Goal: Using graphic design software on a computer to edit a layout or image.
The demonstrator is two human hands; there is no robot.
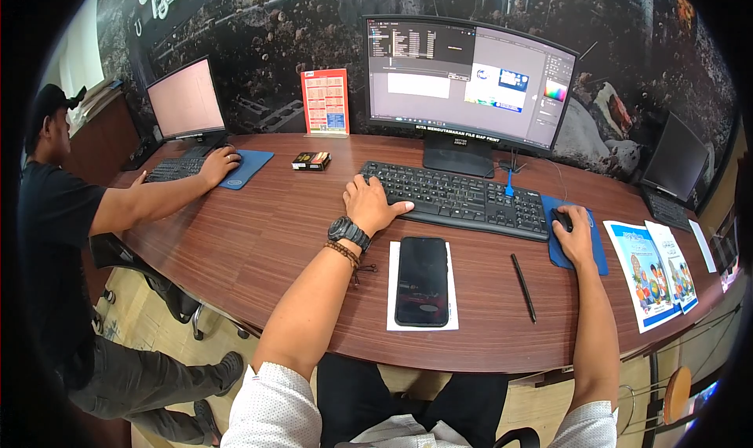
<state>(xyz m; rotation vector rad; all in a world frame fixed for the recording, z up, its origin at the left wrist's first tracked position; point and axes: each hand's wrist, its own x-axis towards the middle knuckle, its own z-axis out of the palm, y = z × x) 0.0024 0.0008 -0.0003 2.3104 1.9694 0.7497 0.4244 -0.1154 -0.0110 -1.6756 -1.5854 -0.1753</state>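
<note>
A red-brown wooden counter (251, 236) curves beneath a rocky mural (259, 40). Toward its back edge, the left hand (370, 205), fingers spread, gripping nothing, rests on a long black plastic keyboard (455, 198); rightward, the right hand (579, 238) curls its fingers around a small black mouse (560, 219). Light touch and loose wrists should serve best. The keyboard looks matte.

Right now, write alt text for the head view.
A person's left hand rests on a black keyboard while the right hand holds a black mouse on a blue mat. Between the forearms, a phone lies on white paper with a pen to its right; a monitor stands behind the keyboard. At the left, another person is at a second computer.
</note>
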